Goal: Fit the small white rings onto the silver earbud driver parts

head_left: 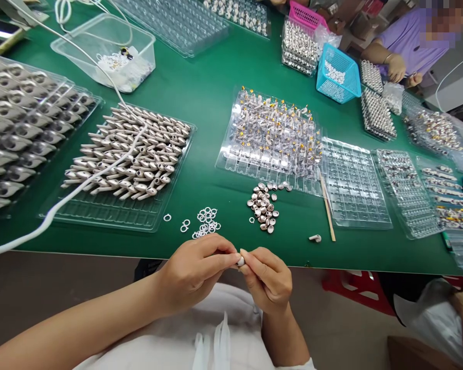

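Observation:
At the table's front edge, my left hand (195, 267) and my right hand (268, 277) meet fingertip to fingertip. Both pinch one small, rounded, pale piece (241, 261) that looks like an earbud cap; the fingers cover much of it. Just beyond my left hand lie several loose white rings (207, 218). A heap of champagne-coloured earbud caps (264, 208) is on the green table (200, 169) past my right hand. Farther right, a single earbud piece with a stem (315, 238) lies near a thin wooden stick (327, 208).
To the left, a clear tray (139, 222) carries many stemmed earbud shells (135, 154), with a white cable (81, 184) across them. Ahead stands a tray of small parts with yellow tips (278, 128). A blue basket (341, 90) is farther back. A co-worker in purple (409, 38) sits opposite.

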`<control>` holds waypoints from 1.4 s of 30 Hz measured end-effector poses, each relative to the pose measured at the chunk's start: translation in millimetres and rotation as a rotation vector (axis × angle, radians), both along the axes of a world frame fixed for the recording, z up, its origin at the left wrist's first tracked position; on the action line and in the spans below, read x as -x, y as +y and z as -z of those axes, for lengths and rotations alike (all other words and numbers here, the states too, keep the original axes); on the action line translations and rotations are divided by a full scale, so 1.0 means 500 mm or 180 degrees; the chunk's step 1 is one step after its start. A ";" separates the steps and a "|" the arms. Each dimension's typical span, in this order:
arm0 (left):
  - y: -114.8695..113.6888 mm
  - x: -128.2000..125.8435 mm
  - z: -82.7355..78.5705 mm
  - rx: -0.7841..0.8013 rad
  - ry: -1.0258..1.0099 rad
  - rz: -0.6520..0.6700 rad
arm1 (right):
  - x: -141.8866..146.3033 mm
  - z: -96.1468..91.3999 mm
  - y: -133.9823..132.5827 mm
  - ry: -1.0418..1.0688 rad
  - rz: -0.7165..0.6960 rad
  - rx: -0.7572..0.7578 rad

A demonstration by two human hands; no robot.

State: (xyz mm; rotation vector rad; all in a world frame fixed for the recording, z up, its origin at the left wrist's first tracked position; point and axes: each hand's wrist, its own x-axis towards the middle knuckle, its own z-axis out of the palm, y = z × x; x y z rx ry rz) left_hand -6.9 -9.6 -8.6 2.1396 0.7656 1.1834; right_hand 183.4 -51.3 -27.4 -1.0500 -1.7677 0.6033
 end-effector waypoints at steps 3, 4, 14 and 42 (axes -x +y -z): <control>0.000 0.002 0.003 -0.0034 -0.0042 0.0002 | 0.003 0.000 -0.003 -0.0086 0.0044 0.0013; 0.001 0.002 0.003 -0.0014 -0.0044 0.0004 | 0.004 -0.001 -0.003 -0.0110 0.0058 0.0019; 0.002 0.004 0.012 0.0023 0.0073 0.0083 | 0.010 -0.016 -0.007 -0.0082 0.0162 0.0242; 0.001 -0.031 0.038 -0.0254 0.0006 -0.0235 | 0.006 -0.050 0.022 -0.0504 -0.0318 0.0945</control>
